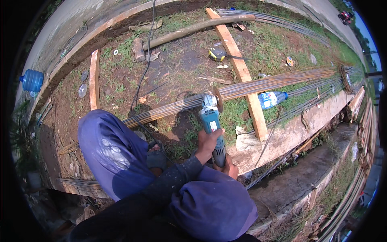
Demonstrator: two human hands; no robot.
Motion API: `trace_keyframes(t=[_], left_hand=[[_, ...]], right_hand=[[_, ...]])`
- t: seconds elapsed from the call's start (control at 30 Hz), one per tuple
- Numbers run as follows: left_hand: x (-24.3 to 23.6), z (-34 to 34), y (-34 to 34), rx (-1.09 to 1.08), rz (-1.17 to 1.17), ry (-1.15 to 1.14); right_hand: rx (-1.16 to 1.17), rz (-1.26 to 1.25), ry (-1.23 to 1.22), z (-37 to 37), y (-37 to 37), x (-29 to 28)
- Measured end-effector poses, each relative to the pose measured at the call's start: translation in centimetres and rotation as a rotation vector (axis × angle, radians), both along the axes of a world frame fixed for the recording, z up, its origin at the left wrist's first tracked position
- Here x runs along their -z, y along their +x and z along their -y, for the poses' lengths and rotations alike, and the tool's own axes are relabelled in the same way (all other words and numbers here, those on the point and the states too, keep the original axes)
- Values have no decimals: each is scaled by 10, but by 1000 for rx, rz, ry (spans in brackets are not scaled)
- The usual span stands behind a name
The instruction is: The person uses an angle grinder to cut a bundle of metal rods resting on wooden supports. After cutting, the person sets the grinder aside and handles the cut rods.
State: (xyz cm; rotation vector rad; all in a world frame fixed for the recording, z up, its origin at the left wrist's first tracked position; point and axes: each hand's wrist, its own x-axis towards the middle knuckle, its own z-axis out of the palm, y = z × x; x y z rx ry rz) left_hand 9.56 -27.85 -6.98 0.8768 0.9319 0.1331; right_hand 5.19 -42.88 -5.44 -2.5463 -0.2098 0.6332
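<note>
I squat over a long bundle of rusty steel rods [278, 82] that lies on the ground across a wooden plank [241, 68]. Both hands hold a teal angle grinder [210, 117]. My left hand [207, 141] wraps the middle of its body. Lower down, my right hand [231, 168] grips its rear end, partly hidden by my knee. The grinder's disc [218, 99] stands upright against the rods. My knees in blue trousers fill the lower middle of the view.
The grinder's black cable [141, 80] runs away over dirt and grass. A plastic water bottle [272, 99] lies by the plank, and a tape measure [217, 53], a hammer [139, 49] and spare discs [82, 89] farther off. A blue water jug [32, 80] stands at left, a concrete ledge [298, 129] at right.
</note>
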Motion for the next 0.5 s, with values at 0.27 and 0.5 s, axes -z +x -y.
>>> trace_keyframes(t=[0.27,0.5], left_hand=[[14,-16,13,25,-13,1],[16,-26,23,17,-33,-6]], right_hand=[[-34,100,26,-17,14,3],[-19,30,-62,-38,28,-14]])
